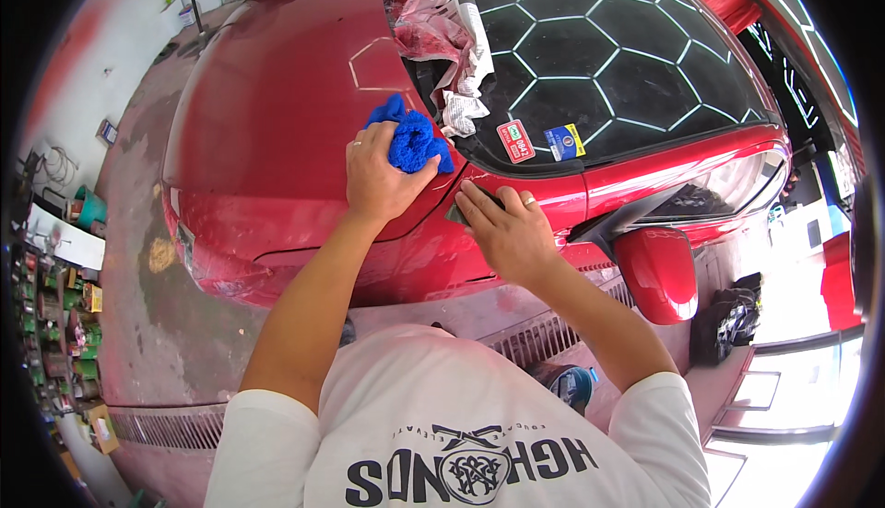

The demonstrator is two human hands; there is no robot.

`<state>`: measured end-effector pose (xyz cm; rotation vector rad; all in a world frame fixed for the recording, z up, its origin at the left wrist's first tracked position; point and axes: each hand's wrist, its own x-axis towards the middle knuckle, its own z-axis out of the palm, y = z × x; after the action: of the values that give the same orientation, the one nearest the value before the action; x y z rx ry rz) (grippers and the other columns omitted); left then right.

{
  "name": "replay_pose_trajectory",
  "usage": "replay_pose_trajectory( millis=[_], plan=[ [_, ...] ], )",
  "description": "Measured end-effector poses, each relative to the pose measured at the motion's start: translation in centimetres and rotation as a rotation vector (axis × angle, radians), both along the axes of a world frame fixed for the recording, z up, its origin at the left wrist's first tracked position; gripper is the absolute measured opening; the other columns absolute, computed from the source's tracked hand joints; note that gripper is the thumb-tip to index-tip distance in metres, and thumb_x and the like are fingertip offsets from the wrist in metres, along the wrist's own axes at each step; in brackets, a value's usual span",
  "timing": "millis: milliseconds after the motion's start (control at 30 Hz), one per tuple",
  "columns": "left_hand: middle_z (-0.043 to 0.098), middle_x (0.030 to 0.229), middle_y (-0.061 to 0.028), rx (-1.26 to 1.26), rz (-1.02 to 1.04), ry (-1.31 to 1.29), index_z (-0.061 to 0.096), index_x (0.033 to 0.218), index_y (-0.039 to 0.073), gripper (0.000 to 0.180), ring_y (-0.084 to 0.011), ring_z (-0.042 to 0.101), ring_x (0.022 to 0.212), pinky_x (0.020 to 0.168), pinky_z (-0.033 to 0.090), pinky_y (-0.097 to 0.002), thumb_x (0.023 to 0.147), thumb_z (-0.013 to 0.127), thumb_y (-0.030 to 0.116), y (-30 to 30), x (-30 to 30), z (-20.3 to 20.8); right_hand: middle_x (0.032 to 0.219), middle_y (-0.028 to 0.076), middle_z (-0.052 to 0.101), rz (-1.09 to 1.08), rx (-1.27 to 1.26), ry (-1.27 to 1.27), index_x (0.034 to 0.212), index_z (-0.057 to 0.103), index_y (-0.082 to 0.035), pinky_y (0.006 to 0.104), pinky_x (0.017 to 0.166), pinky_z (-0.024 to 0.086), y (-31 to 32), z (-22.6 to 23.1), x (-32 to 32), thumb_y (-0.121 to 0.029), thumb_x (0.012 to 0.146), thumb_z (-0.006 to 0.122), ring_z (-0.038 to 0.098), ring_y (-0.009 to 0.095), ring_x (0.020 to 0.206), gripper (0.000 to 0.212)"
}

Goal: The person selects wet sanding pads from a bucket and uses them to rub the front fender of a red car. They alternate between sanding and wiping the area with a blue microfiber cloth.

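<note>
My left hand [380, 172] is closed round a bunched blue cloth [411, 139], resting by the rear edge of the red hood [267, 112]. Just to its right, my right hand [505, 228] presses a thin dark sheet, perhaps sandpaper [455, 214], against the red fender [433, 252] below the windshield corner. Only the edges of that sheet show past the fingers. The dark windshield [608, 47] reflects a pattern of hexagonal lights. Crumpled, red-stained newspaper [475, 47] lies along the base of the windshield.
A red side mirror [656, 274] sticks out right of my right forearm. On the floor stand a bucket [564, 384] near my body and a black bag [730, 320]. Floor grating [525, 335] runs beside the car. Shelves of cans [64, 333] line the left wall.
</note>
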<state>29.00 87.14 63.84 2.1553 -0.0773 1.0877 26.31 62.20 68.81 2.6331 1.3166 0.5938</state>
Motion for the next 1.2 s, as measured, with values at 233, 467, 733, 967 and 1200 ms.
replay_pose_trajectory(
  millis=[233, 467, 733, 967, 1200],
  plan=[
    [0.069, 0.109, -0.0147, 0.024, -0.005, 0.007, 0.067, 0.114, 0.007, 0.060, -0.0389, 0.068, 0.104, 0.092, 0.050, -0.0529, 0.073, 0.095, 0.040, 0.5, 0.4, -0.7, 0.154, 0.004, 0.065, -0.014, 0.029, -0.011, 0.143, 0.070, -0.010, 0.0459, 0.097, 0.051, 1.7, -1.2, -1.3, -0.033, 0.103, 0.067, 0.060, 0.028, 0.112, 0.046],
    [0.070, 0.106, -0.0135, 0.011, -0.026, -0.005, 0.067, 0.111, 0.009, 0.057, -0.0385, 0.068, 0.102, 0.088, 0.050, -0.0522, 0.072, 0.095, 0.039, 0.2, 0.1, -0.2, 0.155, 0.002, 0.064, -0.113, 0.022, -0.016, 0.146, 0.069, -0.012, 0.0435, 0.095, 0.052, 1.6, 0.1, 0.7, -0.035, 0.104, 0.067, 0.061, 0.026, 0.111, 0.048],
    [0.070, 0.105, -0.0129, 0.005, -0.033, -0.005, 0.068, 0.109, 0.010, 0.054, -0.0379, 0.069, 0.101, 0.087, 0.050, -0.0512, 0.073, 0.095, 0.039, 0.3, 0.2, -0.5, 0.158, 0.002, 0.063, -0.104, 0.031, -0.001, 0.147, 0.067, -0.010, 0.0437, 0.096, 0.051, 1.0, 0.1, 0.4, -0.032, 0.102, 0.068, 0.060, 0.026, 0.113, 0.051],
    [0.071, 0.104, -0.0118, 0.007, -0.030, -0.034, 0.068, 0.109, 0.010, 0.053, -0.0374, 0.068, 0.101, 0.087, 0.050, -0.0516, 0.073, 0.095, 0.039, 0.4, 0.2, 0.0, 0.154, 0.004, 0.065, -0.076, 0.048, 0.032, 0.147, 0.067, -0.009, 0.0458, 0.094, 0.052, 0.9, -0.1, -1.0, -0.031, 0.100, 0.071, 0.061, 0.028, 0.111, 0.052],
    [0.071, 0.104, -0.0113, 0.012, -0.033, -0.037, 0.068, 0.109, 0.010, 0.052, -0.0375, 0.068, 0.100, 0.087, 0.050, -0.0521, 0.074, 0.094, 0.038, 0.2, -0.4, 0.2, 0.151, 0.005, 0.067, -0.073, 0.078, 0.035, 0.144, 0.067, -0.008, 0.0472, 0.095, 0.053, -0.4, -0.2, -0.8, -0.031, 0.099, 0.072, 0.061, 0.029, 0.110, 0.051]
  ],
)
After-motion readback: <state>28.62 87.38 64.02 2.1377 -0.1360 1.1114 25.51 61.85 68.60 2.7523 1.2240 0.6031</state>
